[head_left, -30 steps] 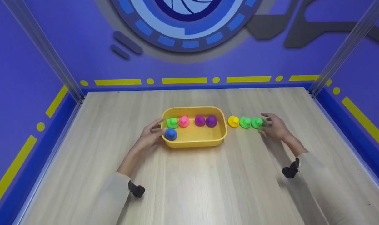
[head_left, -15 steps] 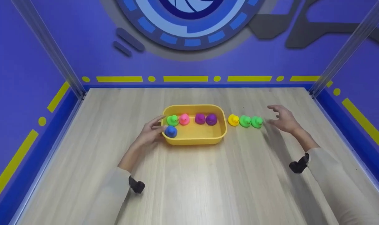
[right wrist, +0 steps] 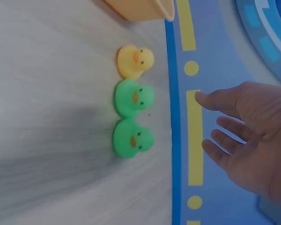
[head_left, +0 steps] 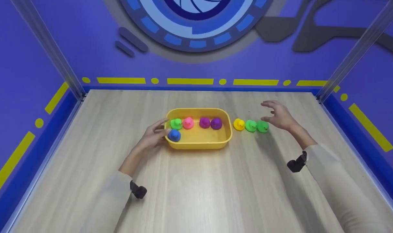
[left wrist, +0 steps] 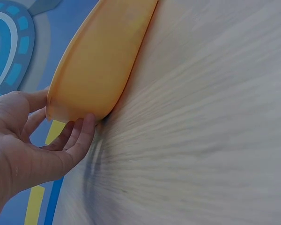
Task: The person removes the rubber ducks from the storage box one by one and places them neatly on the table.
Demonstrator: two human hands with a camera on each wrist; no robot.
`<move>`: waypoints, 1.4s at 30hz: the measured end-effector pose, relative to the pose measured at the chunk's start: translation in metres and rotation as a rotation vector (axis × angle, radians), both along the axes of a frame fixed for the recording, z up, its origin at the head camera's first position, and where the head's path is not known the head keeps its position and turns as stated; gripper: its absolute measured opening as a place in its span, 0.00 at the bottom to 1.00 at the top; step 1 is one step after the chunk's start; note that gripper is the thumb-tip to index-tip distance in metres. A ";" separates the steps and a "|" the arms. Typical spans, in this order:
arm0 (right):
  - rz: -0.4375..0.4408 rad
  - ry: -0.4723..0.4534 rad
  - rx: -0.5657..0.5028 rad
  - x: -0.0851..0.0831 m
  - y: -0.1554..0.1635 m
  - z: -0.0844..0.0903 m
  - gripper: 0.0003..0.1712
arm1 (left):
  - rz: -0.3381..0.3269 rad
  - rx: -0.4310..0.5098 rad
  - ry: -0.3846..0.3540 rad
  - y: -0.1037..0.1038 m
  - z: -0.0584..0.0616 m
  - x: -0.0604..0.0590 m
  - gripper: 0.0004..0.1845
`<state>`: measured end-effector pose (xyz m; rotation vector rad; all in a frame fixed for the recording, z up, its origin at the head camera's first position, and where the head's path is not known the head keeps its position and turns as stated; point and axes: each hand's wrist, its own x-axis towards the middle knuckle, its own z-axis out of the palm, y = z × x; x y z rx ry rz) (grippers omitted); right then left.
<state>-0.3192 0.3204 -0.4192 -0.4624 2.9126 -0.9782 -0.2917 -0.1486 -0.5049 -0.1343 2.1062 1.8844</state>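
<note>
A yellow plastic tub (head_left: 199, 145) stands on the table, my left hand (head_left: 153, 134) gripping its left end. In the left wrist view, thumb and fingers hold the rim and outer wall of that end. Inside lie a green duck (head_left: 176, 124), a pink duck (head_left: 188, 123), two purple ducks (head_left: 204, 122) along the back, and a blue duck (head_left: 174, 136) at front left. Right of the tub, a yellow duck (head_left: 238, 124) and two green ducks (right wrist: 133, 138) form a row. My right hand (head_left: 279, 117), fingers spread and holding nothing, hovers just right of the row.
The wooden table (head_left: 196, 194) is boxed in by a blue back wall (head_left: 196, 69) and blue side walls (head_left: 361, 106). Black cameras (head_left: 296, 161) sit at both wrists.
My right hand has let go of the rightmost green duck, drawn back to the right, then risen and come slightly left. The left hand has stayed at the tub.
</note>
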 end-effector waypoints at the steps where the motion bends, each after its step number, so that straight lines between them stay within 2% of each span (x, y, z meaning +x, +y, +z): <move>1: 0.007 0.002 0.001 0.000 -0.004 0.002 0.31 | -0.005 0.008 -0.001 0.001 0.000 0.000 0.32; 10: 0.166 0.053 -0.037 0.002 -0.052 0.022 0.28 | -0.009 0.035 0.007 0.002 -0.001 -0.002 0.32; 17: 0.251 -0.032 -0.064 -0.002 -0.094 0.026 0.24 | 0.000 0.027 0.000 -0.001 0.000 -0.002 0.33; 21: 0.307 -0.063 -0.066 -0.004 -0.117 0.019 0.22 | -0.005 0.014 0.010 -0.001 -0.001 -0.002 0.33; 29: 0.443 -0.113 -0.113 -0.010 -0.154 0.002 0.20 | 0.002 0.040 -0.015 0.000 0.000 0.002 0.32; 36: 0.488 -0.172 -0.089 -0.015 -0.187 -0.016 0.21 | -0.002 0.031 -0.014 -0.001 -0.001 0.002 0.32; 42: 0.536 -0.228 -0.064 -0.014 -0.216 -0.039 0.23 | -0.008 0.023 0.014 -0.002 -0.003 0.002 0.32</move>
